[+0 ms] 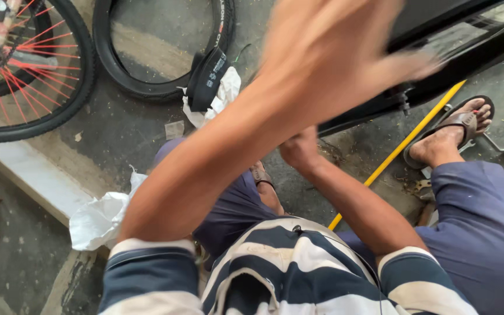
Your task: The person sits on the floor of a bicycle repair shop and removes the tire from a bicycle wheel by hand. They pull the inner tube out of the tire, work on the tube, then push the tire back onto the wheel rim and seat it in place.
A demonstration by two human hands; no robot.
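I look down from the head camera at a person sitting low on a concrete floor (pixel 147 125), in a striped shirt and blue trousers.

The left hand (pixel 333 55) is raised close to the lens and is blurred. The fingers seem spread and a little bent, with the tips toward the black frame part (pixel 438 58) at the upper right. I cannot tell if it touches this part or holds anything. The left forearm crosses the middle of the view and hides much of the floor behind it.

The right hand (pixel 300 149) is lower, near the middle, just under the lower edge of the black frame part. It looks closed like a loose fist, but what it holds is hidden, so I cannot tell.

A yellow rod (pixel 403 143) runs diagonally from under the frame down toward the person's body, between the two legs. The foot in a brown sandal (pixel 453 131) rests on the floor at the right, just beside the rod.

At the upper left stands a bicycle wheel (pixel 24 70) with orange spokes, its tyre on a pale stone step (pixel 30 172). Beside it a loose black tyre (pixel 158 52) lies flat, and a folded black tyre (pixel 208 76) rests on white paper (pixel 220 99). More crumpled white paper (pixel 97 219) lies at the edge of the step, near the left elbow.

Open floor shows between the loose tyre and the left knee.
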